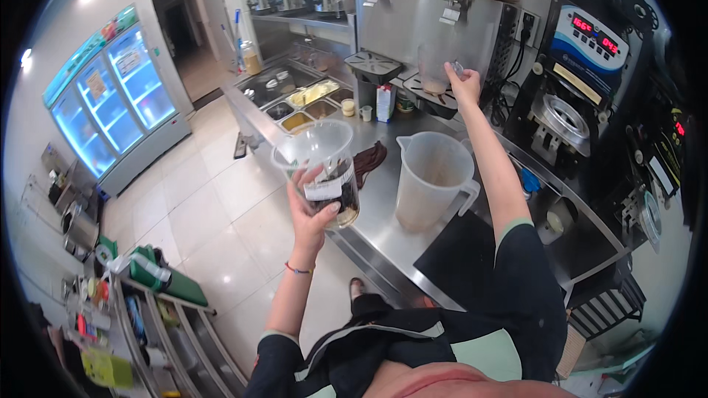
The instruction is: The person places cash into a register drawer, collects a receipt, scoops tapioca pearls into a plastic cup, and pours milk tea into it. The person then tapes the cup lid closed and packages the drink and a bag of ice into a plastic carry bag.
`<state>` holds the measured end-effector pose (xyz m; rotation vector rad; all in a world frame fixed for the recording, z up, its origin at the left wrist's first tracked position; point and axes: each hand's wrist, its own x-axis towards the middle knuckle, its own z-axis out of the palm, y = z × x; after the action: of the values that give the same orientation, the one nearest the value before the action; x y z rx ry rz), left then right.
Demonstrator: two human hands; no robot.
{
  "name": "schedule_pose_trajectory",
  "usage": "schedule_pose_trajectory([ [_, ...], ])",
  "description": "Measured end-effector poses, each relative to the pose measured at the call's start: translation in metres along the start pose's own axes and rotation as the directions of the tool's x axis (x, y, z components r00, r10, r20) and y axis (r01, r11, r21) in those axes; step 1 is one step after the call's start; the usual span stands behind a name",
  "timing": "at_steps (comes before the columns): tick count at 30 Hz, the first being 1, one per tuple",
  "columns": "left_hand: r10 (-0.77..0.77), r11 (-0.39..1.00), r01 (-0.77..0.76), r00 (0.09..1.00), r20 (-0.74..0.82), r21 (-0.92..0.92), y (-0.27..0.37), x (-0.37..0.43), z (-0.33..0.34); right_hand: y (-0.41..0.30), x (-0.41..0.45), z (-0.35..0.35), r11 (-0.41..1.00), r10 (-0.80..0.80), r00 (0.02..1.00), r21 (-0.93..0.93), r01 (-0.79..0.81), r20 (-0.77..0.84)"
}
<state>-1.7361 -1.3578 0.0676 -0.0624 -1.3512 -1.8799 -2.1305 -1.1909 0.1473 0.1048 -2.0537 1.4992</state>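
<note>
My left hand (311, 213) is wrapped around a clear plastic cup (345, 166), raised beside the steel counter's edge. Dark pieces and some pale stuff sit low in this cup, and a white label (323, 190) with print is stuck on its side. Farther off, my right hand (463, 83) grips the handle of a clear jug (431, 69) over a drip tray (415, 85). A little light brown liquid shows at the jug's bottom. Between my arms, a translucent measuring pitcher (434, 177) stands on the counter, its handle towards the right.
Topping pans (312, 94) are set into the counter at the back left. A milk carton (385, 103) and a dark cloth (369, 160) lie beyond the cup. Drink dispensers with taps (449, 14) rise behind the jug. At right stands a cup sealing machine (586, 55).
</note>
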Motion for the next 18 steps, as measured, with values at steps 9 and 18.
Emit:
schedule_pose_trajectory([
  [9, -0.103, 0.967, 0.177, 0.929, 0.356, -0.181, -0.071, 0.189, 0.013, -0.068, -0.021, -0.051, 0.806, -0.136, 0.963, 0.591, -0.028, 0.231],
  [18, -0.111, 0.907, 0.318, 0.814, 0.571, -0.277, -0.124, 0.306, 0.059, -0.114, 0.029, -0.010, 0.829, -0.132, 0.991, 0.550, 0.101, 0.017],
])
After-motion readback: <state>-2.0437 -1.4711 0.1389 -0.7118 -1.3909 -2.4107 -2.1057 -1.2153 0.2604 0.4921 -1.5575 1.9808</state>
